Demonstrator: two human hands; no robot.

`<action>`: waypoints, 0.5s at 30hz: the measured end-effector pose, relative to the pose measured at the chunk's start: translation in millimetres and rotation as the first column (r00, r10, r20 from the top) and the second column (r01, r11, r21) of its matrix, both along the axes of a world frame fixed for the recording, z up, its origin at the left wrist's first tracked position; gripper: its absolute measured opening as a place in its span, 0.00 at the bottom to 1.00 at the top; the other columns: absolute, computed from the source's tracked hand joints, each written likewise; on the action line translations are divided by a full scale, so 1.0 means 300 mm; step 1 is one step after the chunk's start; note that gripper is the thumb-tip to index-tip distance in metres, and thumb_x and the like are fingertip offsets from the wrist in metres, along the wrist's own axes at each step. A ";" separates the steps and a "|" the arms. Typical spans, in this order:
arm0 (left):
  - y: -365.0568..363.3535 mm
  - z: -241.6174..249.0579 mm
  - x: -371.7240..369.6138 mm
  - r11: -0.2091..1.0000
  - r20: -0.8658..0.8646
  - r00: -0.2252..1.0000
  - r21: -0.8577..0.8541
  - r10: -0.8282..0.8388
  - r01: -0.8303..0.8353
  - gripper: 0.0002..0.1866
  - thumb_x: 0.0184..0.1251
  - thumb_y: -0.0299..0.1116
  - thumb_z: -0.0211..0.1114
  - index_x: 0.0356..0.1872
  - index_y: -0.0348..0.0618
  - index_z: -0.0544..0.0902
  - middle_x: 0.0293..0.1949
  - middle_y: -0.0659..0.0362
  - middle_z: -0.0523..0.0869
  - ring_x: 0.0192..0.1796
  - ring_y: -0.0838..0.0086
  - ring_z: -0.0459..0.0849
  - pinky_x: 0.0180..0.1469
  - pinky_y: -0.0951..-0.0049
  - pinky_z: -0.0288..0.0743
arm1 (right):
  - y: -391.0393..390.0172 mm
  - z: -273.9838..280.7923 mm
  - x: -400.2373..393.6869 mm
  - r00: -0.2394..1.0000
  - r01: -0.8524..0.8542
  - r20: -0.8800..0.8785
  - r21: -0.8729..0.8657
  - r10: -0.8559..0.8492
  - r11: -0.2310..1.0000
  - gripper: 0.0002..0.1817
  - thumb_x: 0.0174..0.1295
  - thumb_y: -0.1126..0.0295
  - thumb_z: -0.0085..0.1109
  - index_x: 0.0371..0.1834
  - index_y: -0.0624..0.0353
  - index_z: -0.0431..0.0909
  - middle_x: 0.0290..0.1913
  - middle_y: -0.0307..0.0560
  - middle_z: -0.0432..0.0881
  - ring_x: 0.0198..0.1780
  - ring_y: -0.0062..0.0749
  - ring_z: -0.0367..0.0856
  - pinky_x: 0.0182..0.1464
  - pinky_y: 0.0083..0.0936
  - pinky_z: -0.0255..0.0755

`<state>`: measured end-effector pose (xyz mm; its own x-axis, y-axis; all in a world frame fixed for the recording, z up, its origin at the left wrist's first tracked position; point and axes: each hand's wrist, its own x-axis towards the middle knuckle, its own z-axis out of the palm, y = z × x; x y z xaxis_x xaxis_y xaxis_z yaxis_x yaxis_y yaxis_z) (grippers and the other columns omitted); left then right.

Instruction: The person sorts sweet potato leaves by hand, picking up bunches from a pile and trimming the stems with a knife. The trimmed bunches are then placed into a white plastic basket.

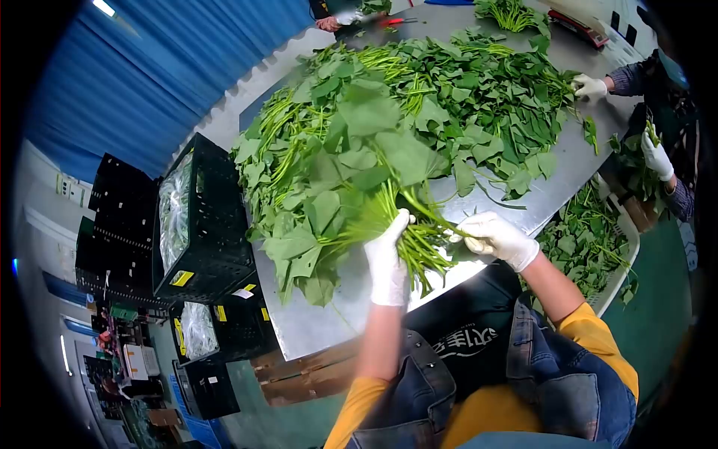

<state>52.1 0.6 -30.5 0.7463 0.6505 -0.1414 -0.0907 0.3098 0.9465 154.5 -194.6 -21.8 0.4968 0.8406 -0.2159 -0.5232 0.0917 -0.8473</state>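
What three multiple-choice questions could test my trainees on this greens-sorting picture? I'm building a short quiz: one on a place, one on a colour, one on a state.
1. Where is the black crate?
A. beside the table's left edge
B. on top of the greens
C. under the person's arms

2. What colour are the gloves?
A. blue
B. white
C. black

3. What is the left hand doing?
A. resting flat on bare metal
B. hanging off the table
C. gripping a bunch of stems

Answers:
1 A, it stands against that edge.
2 B, both the left hand and the right hand wear white.
3 C, its fingers wrap the stems.
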 end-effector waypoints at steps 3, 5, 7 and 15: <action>0.025 -0.068 0.010 0.998 0.023 0.999 0.053 -0.045 0.044 0.23 0.56 0.18 0.67 0.54 0.36 0.76 0.46 0.55 0.83 0.43 0.71 0.84 0.47 0.74 0.79 | 0.000 -0.003 -0.003 0.998 -0.030 0.055 -0.068 0.033 0.997 0.12 0.65 0.68 0.56 0.35 0.67 0.83 0.15 0.34 0.70 0.14 0.12 0.60 0.17 0.14 0.50; 0.020 -0.074 0.008 0.999 0.044 0.998 -0.010 -0.047 0.047 0.25 0.56 0.17 0.67 0.57 0.37 0.75 0.48 0.55 0.82 0.44 0.70 0.84 0.48 0.73 0.79 | -0.003 -0.004 -0.006 0.998 -0.025 0.060 -0.102 0.031 0.995 0.12 0.65 0.68 0.56 0.35 0.67 0.83 0.15 0.34 0.70 0.14 0.12 0.59 0.16 0.14 0.49; 0.008 -0.061 -0.001 0.979 0.064 0.998 -0.203 -0.011 0.024 0.26 0.56 0.16 0.66 0.58 0.37 0.74 0.48 0.55 0.82 0.45 0.70 0.84 0.49 0.71 0.80 | -0.007 0.017 -0.007 0.999 -0.010 0.035 -0.120 0.014 0.993 0.13 0.66 0.67 0.55 0.35 0.68 0.83 0.15 0.34 0.70 0.14 0.12 0.59 0.16 0.14 0.49; -0.081 0.168 -0.071 0.810 -0.148 0.989 0.580 0.005 0.083 0.13 0.60 0.24 0.65 0.46 0.34 0.82 0.40 0.56 0.86 0.40 0.71 0.85 0.45 0.71 0.80 | 0.009 -0.029 -0.013 0.983 -0.135 -0.135 -0.059 0.127 0.989 0.13 0.67 0.69 0.54 0.39 0.69 0.81 0.15 0.36 0.70 0.12 0.14 0.58 0.15 0.14 0.49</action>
